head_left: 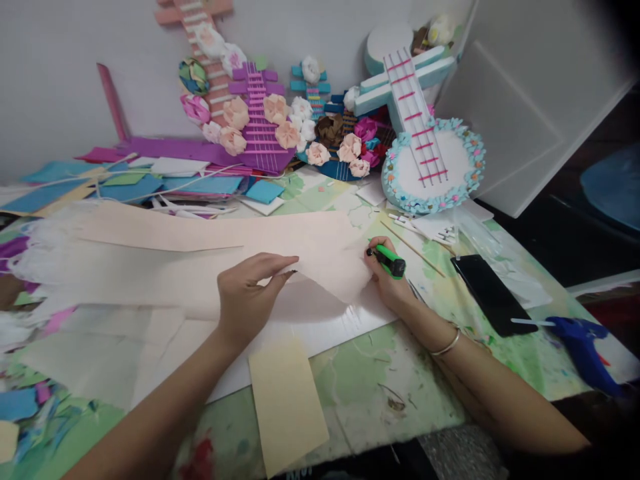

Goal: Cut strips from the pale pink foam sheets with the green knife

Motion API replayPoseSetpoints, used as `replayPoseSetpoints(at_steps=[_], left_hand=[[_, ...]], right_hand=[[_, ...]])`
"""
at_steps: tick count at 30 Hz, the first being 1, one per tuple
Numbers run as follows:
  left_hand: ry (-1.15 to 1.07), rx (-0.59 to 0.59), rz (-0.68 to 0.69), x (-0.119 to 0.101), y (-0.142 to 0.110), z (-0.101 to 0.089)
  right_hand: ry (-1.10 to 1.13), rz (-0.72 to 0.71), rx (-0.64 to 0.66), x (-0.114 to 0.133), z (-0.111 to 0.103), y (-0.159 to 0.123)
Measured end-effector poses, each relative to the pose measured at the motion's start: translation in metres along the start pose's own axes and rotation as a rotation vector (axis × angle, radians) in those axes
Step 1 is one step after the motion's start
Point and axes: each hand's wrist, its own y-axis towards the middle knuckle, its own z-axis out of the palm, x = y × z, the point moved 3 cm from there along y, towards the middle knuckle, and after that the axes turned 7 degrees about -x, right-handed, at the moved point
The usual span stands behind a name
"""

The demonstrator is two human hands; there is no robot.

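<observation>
Lying between pinched left fingers (277,263) is pale sheet (305,235); right fingers (381,242) clasp green cutter (389,259).

My desk (357,383), its top mottled green and white, stands before a plain grey wall (95,33); to my right, a pale panel (535,93) slants, with deep shadow (555,217) beyond it. Light is soft.

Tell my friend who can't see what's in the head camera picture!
The left hand pinches the edge of a pale peach sheet while the right hand holds a green-and-black tool. Colorful guitar-shaped crafts stand behind; a black phone and blue glue gun lie at right.
</observation>
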Motion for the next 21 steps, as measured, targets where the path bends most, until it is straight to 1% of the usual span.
replayPoseSetpoints(at_steps=[3, 5, 10, 14, 17, 21], left_hand=[[0.013, 0.015, 0.040, -0.002, 0.000, -0.001], [0.015, 0.044, 0.097, -0.004, -0.006, -0.001], [-0.030, 0.175, 0.319, -0.013, -0.035, -0.002], [-0.086, 0.285, 0.470, -0.021, -0.059, 0.005], [-0.118, 0.339, 0.509, -0.025, -0.067, 0.012], [-0.130, 0.344, 0.491, -0.024, -0.068, 0.017]], right_hand=[[-0.002, -0.010, -0.022, -0.002, -0.001, 0.002], [-0.001, -0.025, -0.054, -0.001, -0.002, 0.002], [-0.060, -0.074, -0.103, 0.006, -0.005, 0.001], [-0.084, -0.105, -0.141, 0.006, -0.009, 0.002], [-0.088, -0.139, -0.165, 0.008, -0.011, 0.003], [-0.116, -0.161, -0.154, 0.016, -0.012, 0.000]])
